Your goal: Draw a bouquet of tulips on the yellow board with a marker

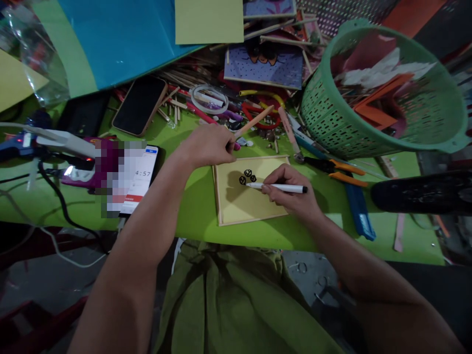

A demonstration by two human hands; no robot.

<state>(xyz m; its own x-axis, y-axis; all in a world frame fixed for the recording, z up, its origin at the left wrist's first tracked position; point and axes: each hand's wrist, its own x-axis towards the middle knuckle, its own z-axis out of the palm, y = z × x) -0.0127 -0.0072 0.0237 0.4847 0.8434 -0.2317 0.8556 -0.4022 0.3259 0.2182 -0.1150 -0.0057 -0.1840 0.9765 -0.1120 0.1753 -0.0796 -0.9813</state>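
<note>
A small yellow board with a pale wooden frame lies on the green table near its front edge. Three small black shapes are drawn near its top. My right hand is closed on a white marker with a black cap, its tip touching the board beside the drawn shapes. My left hand hovers just above the board's top left corner, fingers closed on a wooden stick that points up and to the right.
A green perforated basket of paper scraps stands at the right. Orange-handled pliers and a blue cutter lie right of the board. Two phones, a glue gun and cables sit left. Sticks and craft pieces crowd the back.
</note>
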